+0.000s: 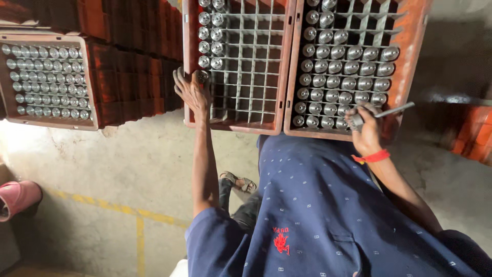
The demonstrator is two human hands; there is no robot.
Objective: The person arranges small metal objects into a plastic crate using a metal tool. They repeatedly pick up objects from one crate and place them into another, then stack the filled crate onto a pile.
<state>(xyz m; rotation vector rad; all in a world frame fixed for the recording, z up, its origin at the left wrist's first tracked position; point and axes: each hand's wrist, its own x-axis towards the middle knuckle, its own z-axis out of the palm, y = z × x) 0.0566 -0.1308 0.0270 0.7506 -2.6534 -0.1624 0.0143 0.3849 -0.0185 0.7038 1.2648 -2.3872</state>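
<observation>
The right hand [365,134], red band at the wrist, curls closed around a thin metal rod [394,110] over the fuller crate [412,56] of metal cylinders [342,82], while farther left the left hand [190,92] spreads open-fingered against the sparse crate's [188,61] rim.

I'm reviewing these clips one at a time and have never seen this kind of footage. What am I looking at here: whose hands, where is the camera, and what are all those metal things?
The single view comes from a camera worn on a person's head, looking down past their blue shirt. Both bare hands are theirs. The left hand rests on the edge of a reddish crate whose grey grid is mostly empty. The right hand, with a red wristband, grips a thin metal tool over a second crate nearly full of shiny metal cylinders. Another filled crate sits on stacked crates at left.
</observation>
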